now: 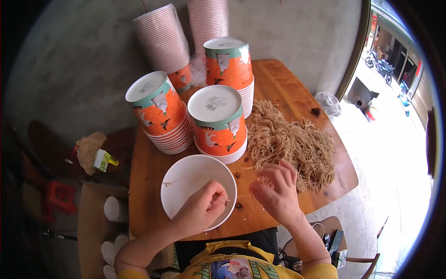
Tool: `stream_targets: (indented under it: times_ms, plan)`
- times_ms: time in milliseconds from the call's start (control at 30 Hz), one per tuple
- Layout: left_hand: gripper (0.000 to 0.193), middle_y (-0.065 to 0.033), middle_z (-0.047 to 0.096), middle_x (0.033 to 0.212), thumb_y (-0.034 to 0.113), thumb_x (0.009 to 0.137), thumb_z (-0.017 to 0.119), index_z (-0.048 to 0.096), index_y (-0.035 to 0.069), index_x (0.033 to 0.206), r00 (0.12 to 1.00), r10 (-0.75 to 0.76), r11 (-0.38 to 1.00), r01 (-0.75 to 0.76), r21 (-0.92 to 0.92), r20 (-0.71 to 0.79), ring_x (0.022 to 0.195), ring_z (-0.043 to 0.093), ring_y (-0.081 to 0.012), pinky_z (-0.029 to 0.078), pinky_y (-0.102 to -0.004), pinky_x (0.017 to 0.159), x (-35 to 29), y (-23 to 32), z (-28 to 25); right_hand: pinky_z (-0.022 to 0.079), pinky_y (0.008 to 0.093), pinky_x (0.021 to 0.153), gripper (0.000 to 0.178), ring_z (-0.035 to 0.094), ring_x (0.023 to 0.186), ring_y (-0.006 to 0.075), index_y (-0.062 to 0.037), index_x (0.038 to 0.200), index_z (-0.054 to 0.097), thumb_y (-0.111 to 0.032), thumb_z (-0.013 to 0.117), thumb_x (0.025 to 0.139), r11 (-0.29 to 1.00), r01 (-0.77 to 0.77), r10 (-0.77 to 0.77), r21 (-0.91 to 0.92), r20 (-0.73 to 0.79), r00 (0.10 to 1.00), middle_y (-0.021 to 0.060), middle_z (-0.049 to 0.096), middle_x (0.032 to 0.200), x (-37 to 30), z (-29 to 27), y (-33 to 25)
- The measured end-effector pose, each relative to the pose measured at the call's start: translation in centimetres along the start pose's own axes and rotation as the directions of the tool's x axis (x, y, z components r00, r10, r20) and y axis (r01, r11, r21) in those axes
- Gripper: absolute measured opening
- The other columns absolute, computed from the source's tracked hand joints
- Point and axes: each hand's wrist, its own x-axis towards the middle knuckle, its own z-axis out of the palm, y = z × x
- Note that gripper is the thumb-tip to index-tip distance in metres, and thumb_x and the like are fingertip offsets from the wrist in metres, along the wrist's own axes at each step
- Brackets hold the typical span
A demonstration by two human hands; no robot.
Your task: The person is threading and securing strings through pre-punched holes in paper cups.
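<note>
A white paper tub (pixel 169 186) stands mouth up at the table's near edge, with a short tan strand on its inner wall. My left hand (pixel 204 207) is over the tub, fingers curled in a pinch. A thin pale bit shows at its fingertips, too small to name. To the right of the tub, my right hand (pixel 278 193) is raised with bent fingers and the thumb apart. Just beyond it lies a heap of tan, string-like strands (pixel 297 149); a few show between thumb and fingers, and I see no grip on them.
Behind the tub stand upside-down stacks of orange-and-green printed tubs (pixel 218 135). Taller wrapped tub stacks (pixel 162 42) lean by the grey wall. A cardboard box (pixel 90 218) with white tubs sits left of the wooden table (pixel 274 79). A chair (pixel 341 232) holding small items is at right.
</note>
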Motion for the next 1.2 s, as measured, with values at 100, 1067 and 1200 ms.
stream_targets:
  times_ms: [100, 1067, 1200]
  plan:
    - [0.003, -0.0063, 0.058, 0.097, 0.003, 0.097, 0.048, 0.048, 0.001, 0.099, 1.0, -0.007, 0.996, 0.005, -0.092, -0.013, 0.086, 0.06, -0.0124, 0.051, -0.0283, 0.079, 0.2, 0.2, 0.2, 0.048, 0.0377, 0.087, 0.02, 0.058, 0.086, 0.0217, -0.0158, 0.092, 0.067, -0.01, 0.074, 0.074, 0.989, -0.143, 0.145, 0.043, -0.042, 0.989, 0.0008, 0.059, 0.087, 0.9, -0.4, -0.5]
    - [0.01, -0.0013, 0.057, 0.091, 0.001, 0.095, 0.056, 0.054, 0.002, 0.105, 0.97, -0.223, 0.855, 0.146, -0.498, -0.097, 0.084, 0.057, -0.0089, 0.049, -0.024, 0.079, 3.2, 1.4, 1.8, 0.051, 0.0377, 0.087, 0.024, 0.061, 0.1, 0.0267, -0.0089, 0.103, 0.067, -0.001, 0.068, 0.08, 0.757, 0.146, -0.23, 0.637, 0.05, 0.972, 0.0054, 0.066, 0.102, 6.2, -0.8, -0.2]
    - [0.014, -0.0014, 0.056, 0.091, 0.0, 0.094, 0.057, 0.052, 0.002, 0.107, 0.96, -0.275, 0.71, 0.16, -0.686, -0.06, 0.085, 0.056, -0.0089, 0.049, -0.025, 0.079, 3.1, 1.0, 1.6, 0.05, 0.0367, 0.087, 0.02, 0.062, 0.099, 0.0252, -0.0096, 0.101, 0.068, -0.004, 0.069, 0.082, 0.77, 0.131, -0.214, 0.624, 0.059, 0.975, 0.0042, 0.067, 0.1, 6.5, -0.4, -0.1]
